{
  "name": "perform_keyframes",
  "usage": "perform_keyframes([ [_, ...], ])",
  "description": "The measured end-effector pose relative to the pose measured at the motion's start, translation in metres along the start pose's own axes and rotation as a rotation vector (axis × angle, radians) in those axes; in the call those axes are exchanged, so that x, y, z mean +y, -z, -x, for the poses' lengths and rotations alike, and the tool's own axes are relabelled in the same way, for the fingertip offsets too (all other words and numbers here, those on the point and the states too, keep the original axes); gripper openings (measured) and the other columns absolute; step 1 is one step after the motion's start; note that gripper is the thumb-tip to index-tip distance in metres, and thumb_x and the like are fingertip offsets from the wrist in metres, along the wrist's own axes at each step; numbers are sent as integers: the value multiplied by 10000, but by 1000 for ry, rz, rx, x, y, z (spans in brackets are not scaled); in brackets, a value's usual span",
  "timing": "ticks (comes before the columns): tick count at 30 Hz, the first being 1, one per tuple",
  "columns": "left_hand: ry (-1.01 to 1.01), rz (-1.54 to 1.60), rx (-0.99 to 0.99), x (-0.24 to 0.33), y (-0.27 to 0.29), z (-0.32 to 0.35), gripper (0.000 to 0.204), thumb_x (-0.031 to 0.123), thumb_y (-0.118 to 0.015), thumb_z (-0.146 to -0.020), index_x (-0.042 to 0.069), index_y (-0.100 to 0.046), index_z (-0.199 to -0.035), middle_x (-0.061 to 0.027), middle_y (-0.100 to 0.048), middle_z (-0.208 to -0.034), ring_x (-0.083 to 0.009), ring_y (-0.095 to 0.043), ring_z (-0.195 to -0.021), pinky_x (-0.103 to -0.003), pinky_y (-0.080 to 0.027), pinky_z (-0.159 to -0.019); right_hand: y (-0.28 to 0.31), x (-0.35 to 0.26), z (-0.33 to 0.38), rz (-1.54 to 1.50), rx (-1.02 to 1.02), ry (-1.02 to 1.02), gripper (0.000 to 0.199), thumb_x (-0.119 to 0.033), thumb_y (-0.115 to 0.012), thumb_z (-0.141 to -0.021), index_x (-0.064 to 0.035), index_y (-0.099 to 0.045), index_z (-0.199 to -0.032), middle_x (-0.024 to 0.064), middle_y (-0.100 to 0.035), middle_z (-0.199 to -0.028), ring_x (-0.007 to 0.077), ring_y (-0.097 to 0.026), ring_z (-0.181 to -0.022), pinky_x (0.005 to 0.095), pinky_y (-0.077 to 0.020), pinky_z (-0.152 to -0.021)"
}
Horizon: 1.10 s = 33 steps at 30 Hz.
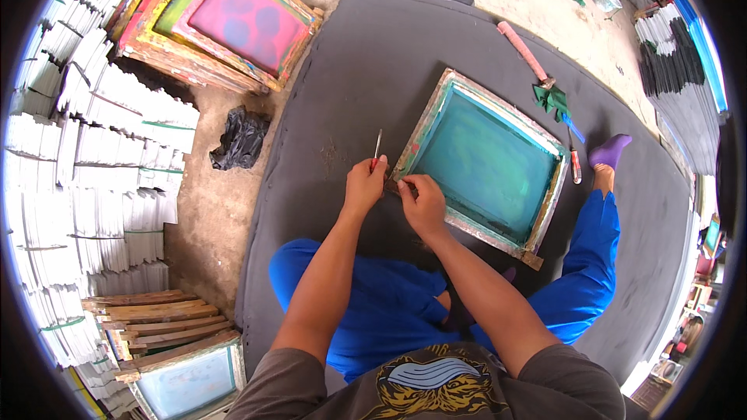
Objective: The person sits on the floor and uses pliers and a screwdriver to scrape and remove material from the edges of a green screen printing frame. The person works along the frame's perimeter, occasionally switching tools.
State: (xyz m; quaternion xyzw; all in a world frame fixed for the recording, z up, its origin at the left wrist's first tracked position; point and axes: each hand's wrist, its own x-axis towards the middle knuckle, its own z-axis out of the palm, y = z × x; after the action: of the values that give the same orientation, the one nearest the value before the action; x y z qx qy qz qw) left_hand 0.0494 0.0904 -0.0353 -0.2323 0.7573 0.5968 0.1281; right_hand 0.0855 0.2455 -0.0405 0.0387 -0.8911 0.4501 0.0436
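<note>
Teal screen frame [486, 162] on dark mat [350, 70], near corner pinched by right hand [424, 202]. Left hand [364, 185] closed on red-handled tool [377, 148]. Beyond: hammer [525, 53], black bag [240, 138], stacked frames [226, 19], white stacks [101, 155].

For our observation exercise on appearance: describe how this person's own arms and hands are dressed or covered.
Both forearms are bare up to short grey-brown T-shirt sleeves. The left hand and right hand wear no gloves; no rings, watch or bands are visible.
</note>
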Motion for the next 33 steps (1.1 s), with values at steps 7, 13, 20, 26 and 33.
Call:
perform_keyframes([
  [7, -122, 211, -163, 3, -17, 12, 536, 450, -549, -1074, -38, -727, -1204, -103, -754, -1040, -143, -654, -982, -304, -503, -879, 1, -17, -8, -425, -160, -63, 364, -48, -629, -939, 13, -529, -1283, 158, -716, -1032, 248, -718, -917, 361, -554, -826],
  [13, -205, -238, -12, -3, -8, 12, 471, 443, -582, -1036, 18, -754, -1142, -177, -749, -961, -361, -721, -928, -442, -544, -829, 21, -7, 9, -230, -124, -143, 306, -123, -605, -984, -32, -546, -1269, 149, -687, -954, 248, -681, -836, 379, -529, -785],
  [20, -118, -567, 38, 12, -11, 22, 460, 439, -708, -919, 41, -774, -1140, -212, -766, -1017, -391, -737, -988, -480, -569, -875, 52, 27, 32, -60, -144, -271, 369, -264, -669, -984, -87, -582, -1296, 189, -699, -885, 397, -702, -843, 475, -516, -752],
  [26, -104, -560, 31, -1, -10, 20, 453, 427, -732, -896, 86, -774, -1192, -209, -761, -1076, -385, -731, -1038, -478, -568, -922, 66, -7, 30, 11, -206, -374, 303, -273, -642, -987, -103, -639, -1238, 221, -712, -908, 439, -697, -880, 507, -512, -757],
  [33, -103, -481, 43, -4, -10, 24, 337, 396, -721, -918, 186, -790, -1173, -193, -763, -1061, -390, -726, -1034, -489, -570, -905, 62, -3, 47, 76, -88, -169, 292, -246, -653, -979, -99, -644, -1230, 177, -661, -792, 377, -656, -750, 479, -479, -683],
])
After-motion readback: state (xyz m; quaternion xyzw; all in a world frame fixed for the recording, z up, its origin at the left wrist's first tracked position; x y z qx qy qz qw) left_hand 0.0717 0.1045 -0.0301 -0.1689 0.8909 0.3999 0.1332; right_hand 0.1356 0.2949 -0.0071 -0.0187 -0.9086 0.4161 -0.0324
